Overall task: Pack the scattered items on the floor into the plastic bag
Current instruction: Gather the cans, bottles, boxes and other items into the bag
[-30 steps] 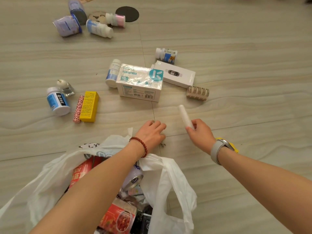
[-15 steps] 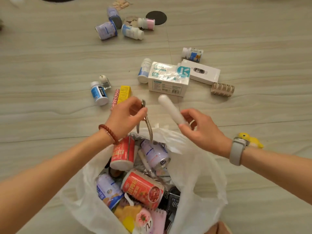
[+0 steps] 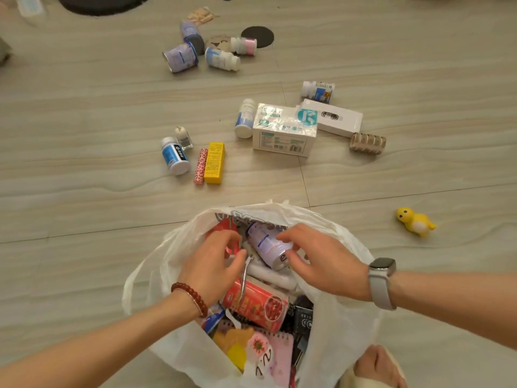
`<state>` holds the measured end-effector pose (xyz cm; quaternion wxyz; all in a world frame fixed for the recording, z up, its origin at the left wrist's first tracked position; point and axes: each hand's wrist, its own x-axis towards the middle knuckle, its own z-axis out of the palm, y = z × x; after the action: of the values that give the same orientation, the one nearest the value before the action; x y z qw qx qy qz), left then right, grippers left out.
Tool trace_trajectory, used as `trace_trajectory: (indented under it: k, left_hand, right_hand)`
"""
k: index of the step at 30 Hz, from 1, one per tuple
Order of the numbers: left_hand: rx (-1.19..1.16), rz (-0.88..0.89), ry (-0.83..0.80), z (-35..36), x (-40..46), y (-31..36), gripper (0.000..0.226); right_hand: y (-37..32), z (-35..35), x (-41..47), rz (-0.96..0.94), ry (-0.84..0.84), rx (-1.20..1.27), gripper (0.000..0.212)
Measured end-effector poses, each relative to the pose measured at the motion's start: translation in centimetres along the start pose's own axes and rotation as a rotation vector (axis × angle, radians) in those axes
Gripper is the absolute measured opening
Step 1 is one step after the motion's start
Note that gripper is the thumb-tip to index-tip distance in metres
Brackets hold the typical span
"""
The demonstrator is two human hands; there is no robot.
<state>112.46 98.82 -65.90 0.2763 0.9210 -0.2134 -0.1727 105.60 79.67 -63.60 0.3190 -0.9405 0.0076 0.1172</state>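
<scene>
**Two hands over the open bag, many items still on the floor**

Both hands are inside the mouth of the white plastic bag [image 3: 344,326]. The left hand [image 3: 208,266] pinches a thin metal tweezer-like tool [image 3: 244,280] between thumb and fingertips, its tip hanging down from the grip toward a red printed can [image 3: 256,305] just below. The right hand [image 3: 321,261] has its fingers spread and loosely curled, holding nothing I can see; a pale lilac can [image 3: 267,246] lies between the two grips, touching the right fingertips. A white cylindrical tube [image 3: 272,275] rests among the contents just beneath that hand, apparently already dropped in.

The step in hand looks like releasing small pieces into the bag. The left grip has yet to let go of the metal tool.

Beyond the grips, past the bag's far rim, wait a yellow rectangular box [image 3: 214,163], a pink spotted tube [image 3: 201,166] touching it, a white bottle with a blue label [image 3: 174,156], a large white and teal carton [image 3: 285,127] and a beige ribbed hair clip [image 3: 368,143]. A yellow toy duck [image 3: 415,221] sits well off to the right of the right grip.

Next, I judge, the left fingers should open over the cans, then either hand reaches forward for the nearest cluster, with the bag's mouth kept wide.
</scene>
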Motion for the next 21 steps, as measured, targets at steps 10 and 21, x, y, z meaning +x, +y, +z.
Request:
trace_trajectory:
  k: [10,21]
  left_hand:
    - [0.224,0.324,0.103,3.2,9.0,6.9,0.031]
    - [0.468,0.226,-0.064,4.8,20.3,9.6,0.069]
  right_hand:
    - [13.9,-5.3,0.8,0.600,0.128,-0.341,0.054]
    - [21.6,-4.5,2.5,0.855,0.103,-0.271,0.044]
